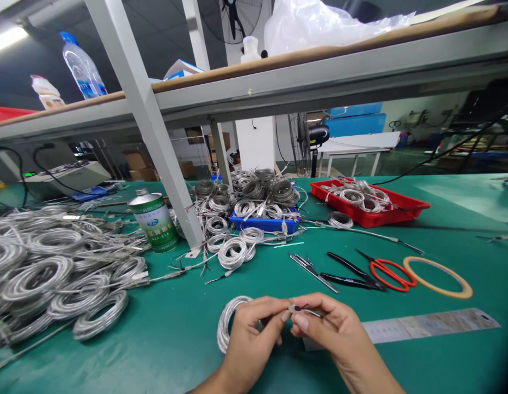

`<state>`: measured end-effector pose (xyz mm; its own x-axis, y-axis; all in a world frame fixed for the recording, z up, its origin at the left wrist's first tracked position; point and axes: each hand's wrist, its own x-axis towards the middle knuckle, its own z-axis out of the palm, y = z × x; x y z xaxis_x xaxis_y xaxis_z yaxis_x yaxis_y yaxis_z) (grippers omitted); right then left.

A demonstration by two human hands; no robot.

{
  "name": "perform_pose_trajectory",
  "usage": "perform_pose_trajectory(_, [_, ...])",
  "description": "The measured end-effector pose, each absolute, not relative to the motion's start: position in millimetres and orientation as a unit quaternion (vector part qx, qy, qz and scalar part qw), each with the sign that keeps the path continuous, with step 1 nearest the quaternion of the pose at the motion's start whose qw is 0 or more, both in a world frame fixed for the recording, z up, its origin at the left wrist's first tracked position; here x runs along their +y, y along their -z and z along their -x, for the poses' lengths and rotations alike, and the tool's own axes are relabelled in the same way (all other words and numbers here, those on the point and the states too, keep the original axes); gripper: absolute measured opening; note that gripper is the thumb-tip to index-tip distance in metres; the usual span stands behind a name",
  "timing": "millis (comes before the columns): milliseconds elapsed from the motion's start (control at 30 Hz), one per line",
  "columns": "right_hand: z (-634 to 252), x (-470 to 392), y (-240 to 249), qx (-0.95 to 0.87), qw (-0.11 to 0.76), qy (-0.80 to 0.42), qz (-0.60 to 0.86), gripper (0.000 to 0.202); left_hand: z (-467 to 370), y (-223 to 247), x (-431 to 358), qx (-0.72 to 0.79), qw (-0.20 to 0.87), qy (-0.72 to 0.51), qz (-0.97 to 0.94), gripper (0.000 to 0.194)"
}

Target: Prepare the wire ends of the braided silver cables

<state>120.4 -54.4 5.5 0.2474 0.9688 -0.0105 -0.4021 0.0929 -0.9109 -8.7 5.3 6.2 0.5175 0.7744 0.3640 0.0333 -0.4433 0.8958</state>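
My grip is a close fingertip pinch: left hand and right hand both hold a small pale-and-dark piece, apparently a cable end, at lower centre of the frame. I judge this to be fine handwork, calling for steady, light pressure. A silvery, clear-jacketed cable coil sits partly behind my left hand on the green surface. A flat grey metal ruler reaches behind my right, crowding it; orange-handled scissors lie right of centre.

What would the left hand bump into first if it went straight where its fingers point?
Probably the right hand, just beyond the small cable end at the tips of the left hand. The hands are so close that I can't tell whether they touch.
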Motion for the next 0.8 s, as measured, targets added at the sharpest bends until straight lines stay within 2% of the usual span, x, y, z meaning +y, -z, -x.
perform_pose_trajectory(567, [-120,-53,5,-0.382,0.689,-0.448,0.423,0.014,9,0,6,0.248,0.463,-0.414,-0.743,0.017])
perform_pose_trajectory(800, [-122,-56,11,-0.464,0.664,-0.385,0.442,0.007,11,-1,7,0.221,0.446,-0.397,-0.771,0.020])
